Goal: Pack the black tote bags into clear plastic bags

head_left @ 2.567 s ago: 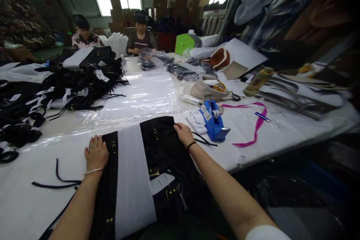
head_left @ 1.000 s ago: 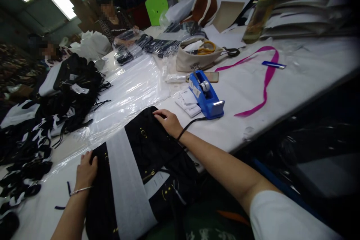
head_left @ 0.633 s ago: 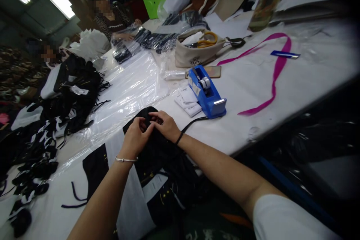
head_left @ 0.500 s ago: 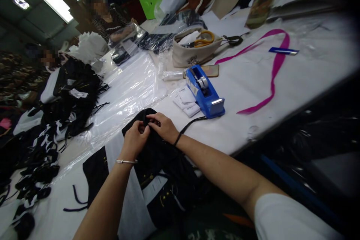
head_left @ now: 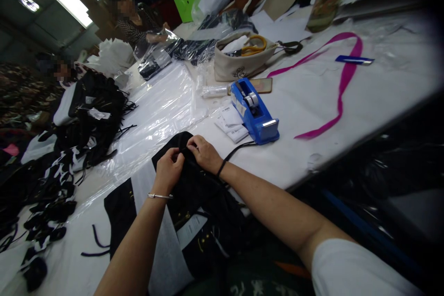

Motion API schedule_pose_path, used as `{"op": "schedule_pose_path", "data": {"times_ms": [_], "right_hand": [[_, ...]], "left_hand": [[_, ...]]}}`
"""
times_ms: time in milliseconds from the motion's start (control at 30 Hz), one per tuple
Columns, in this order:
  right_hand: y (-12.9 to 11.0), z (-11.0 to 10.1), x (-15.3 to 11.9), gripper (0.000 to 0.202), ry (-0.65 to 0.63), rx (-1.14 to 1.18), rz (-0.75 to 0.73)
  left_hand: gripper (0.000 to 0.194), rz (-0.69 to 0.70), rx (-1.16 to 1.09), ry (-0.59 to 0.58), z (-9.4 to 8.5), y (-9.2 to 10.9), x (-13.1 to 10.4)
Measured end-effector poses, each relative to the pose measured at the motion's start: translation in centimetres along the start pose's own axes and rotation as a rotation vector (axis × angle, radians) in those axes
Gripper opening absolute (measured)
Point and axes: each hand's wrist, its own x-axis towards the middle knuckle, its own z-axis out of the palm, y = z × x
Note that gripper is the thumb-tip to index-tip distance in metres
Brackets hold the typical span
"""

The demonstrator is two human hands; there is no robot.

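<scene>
A black fabric item (head_left: 208, 194) with gold-coloured fittings lies in front of me, with a white strip (head_left: 163, 245) across it and a pale label (head_left: 192, 230) on it. My left hand (head_left: 169, 169), with a bracelet at its wrist, pinches the item's upper edge. Close beside it on the right, my right hand (head_left: 204, 151) pinches the same edge between thumb and fingers. A small gap separates the two sets of fingertips. Just beyond my right hand stand a blue tape dispenser (head_left: 258, 118) and some white cards (head_left: 231, 125).
Clear plastic bags (head_left: 166, 101) lie beyond the item. Black items (head_left: 90, 120) are heaped at the left. A beige pouch (head_left: 239, 62) with yellow-handled scissors, a pink ribbon (head_left: 342, 97) and a blue cutter (head_left: 354, 60) lie farther right. One person (head_left: 133, 21) works across the table.
My fingertips have moved slightly apart along the black edge, still pinching it. The view has shifted a little, and the person across the table has moved a hand over the plastic-wrapped item.
</scene>
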Motion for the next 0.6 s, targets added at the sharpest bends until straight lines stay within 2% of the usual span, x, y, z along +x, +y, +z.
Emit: {"op": "schedule_pose_path", "data": {"times_ms": [100, 267, 433, 600], "right_hand": [[0.1, -0.2, -0.1, 0.01, 0.022, 0.042, -0.024], [0.4, 0.1, -0.2, 0.014, -0.059, -0.006, -0.11], [0.0, 0.1, -0.1, 0.006, -0.047, -0.095, -0.016], [-0.6, -0.6, 0.0, 0.004, 0.001, 0.117, 0.049]], "left_hand": [[0.029, 0.009, -0.043, -0.018, 0.2, -0.6, 0.1], [0.029, 0.028, -0.041, -0.006, 0.4, -0.7, 0.1], [0.03, 0.029, -0.019, 0.012, 0.4, -0.4, 0.0], [0.031, 0.0, -0.048, -0.003, 0.5, -0.7, 0.0]]}}
